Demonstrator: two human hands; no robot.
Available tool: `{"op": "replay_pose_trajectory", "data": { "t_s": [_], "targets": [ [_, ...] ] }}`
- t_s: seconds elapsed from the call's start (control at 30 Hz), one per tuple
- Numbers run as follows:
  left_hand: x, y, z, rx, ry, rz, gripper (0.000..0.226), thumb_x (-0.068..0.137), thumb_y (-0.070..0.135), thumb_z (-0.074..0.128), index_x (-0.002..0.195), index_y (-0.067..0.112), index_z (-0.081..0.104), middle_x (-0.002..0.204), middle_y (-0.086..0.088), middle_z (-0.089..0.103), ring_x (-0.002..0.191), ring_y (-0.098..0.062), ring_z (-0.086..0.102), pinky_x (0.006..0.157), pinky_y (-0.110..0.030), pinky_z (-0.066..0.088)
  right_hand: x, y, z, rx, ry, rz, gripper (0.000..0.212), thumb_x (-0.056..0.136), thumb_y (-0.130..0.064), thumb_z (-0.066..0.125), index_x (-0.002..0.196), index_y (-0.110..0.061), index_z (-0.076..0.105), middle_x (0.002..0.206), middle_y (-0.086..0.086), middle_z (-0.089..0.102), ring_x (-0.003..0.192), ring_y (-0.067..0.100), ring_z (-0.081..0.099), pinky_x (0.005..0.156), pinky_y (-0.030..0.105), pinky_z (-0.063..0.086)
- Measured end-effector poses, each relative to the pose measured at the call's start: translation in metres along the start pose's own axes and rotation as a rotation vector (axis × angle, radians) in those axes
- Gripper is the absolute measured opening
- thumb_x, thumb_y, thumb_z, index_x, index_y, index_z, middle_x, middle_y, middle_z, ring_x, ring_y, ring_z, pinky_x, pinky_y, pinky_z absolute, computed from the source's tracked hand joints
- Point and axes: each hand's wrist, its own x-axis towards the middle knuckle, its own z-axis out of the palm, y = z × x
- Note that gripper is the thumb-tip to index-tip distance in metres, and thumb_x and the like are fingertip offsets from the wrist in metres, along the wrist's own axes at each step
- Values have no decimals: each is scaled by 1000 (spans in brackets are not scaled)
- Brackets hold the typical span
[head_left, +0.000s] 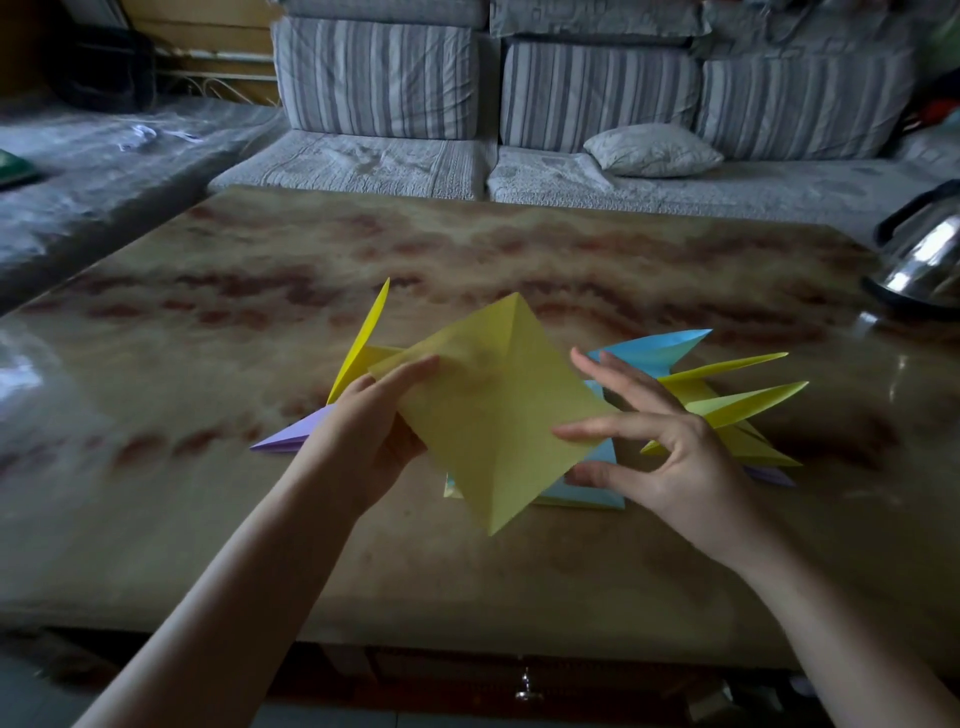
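Above the marbled table (218, 519), the left hand (374, 431) pinched one corner of a creased yellow paper square (493, 415), while the right hand (670, 457), fingers spread wide, brushed its opposite corner. Light and floppy, it seemed best gripped at the corners. Folded coloured paper pieces (727, 402) lay beyond.

No readable text, labels, brands, numbers or signs in view. The yellow paper (493, 415) is plain, with creases only. The kettle (919, 260) has no legible mark.
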Motion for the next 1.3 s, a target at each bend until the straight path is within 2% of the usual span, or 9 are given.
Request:
{"op": "replay_pose_trajectory", "data": {
  "t_s": [0.23,0.33,0.53,0.73,0.97,1.07,1.13,1.2,1.3],
  "targets": [
    [-2,2,1,12,-34,6,21,89,13,57,102,2,68,92,-13,72,77,-21,69,71,-32,57,0,-4,-3,125,-57,137,51,57,-51,80,106,-49,67,138,-15,50,137,-2,30,116,33,27],
    [-2,3,1,-7,-39,1,16,88,14,56,94,5,68,82,-9,72,70,-17,69,64,-28,57,-1,-6,-6,75,-103,140,60,55,-46,81,111,-54,62,148,-14,34,135,-12,24,113,15,24],
    [-3,0,2,-15,-35,-7,19,88,14,57,102,3,67,86,-11,72,71,-19,69,65,-32,58,-1,0,0,59,-14,64,49,66,-22,82,109,-40,69,131,-4,48,124,4,47,103,24,40],
    [-5,0,5,-97,-83,-9,13,91,12,52,86,7,64,73,-8,71,64,-17,68,53,-28,56,2,4,10,203,232,56,28,66,-52,73,79,-27,75,94,-1,64,90,9,62,72,33,48],
    [-11,-5,13,-32,-251,104,47,79,34,72,107,-1,61,102,-18,65,99,-24,64,80,-33,56,5,2,10,410,409,179,19,70,-26,72,74,-9,69,65,5,69,59,16,66,59,26,52],
    [-14,-13,13,49,-255,171,13,69,10,78,71,6,66,70,-6,61,73,-13,64,83,-33,57,6,0,11,465,421,189,14,71,-20,72,78,-10,66,67,2,70,57,19,68,54,26,53],
    [-16,-16,15,100,-163,218,28,61,10,75,51,12,49,51,4,40,51,-7,50,77,-30,57,6,-2,12,501,427,204,18,71,-17,72,84,-10,62,71,2,71,55,22,68,51,27,53],
    [-11,-20,12,105,-97,236,34,56,16,77,62,9,45,58,-2,27,53,-10,44,72,-26,56,6,-5,14,558,408,214,25,73,-8,71,93,-12,55,72,3,71,52,26,68,50,29,53],
    [-10,-21,13,92,-56,253,46,57,18,77,94,4,55,86,-10,46,80,-23,54,70,-22,55,7,-10,15,626,370,251,39,74,1,70,105,-14,52,73,11,70,53,28,68,51,30,55]
  ]
}}
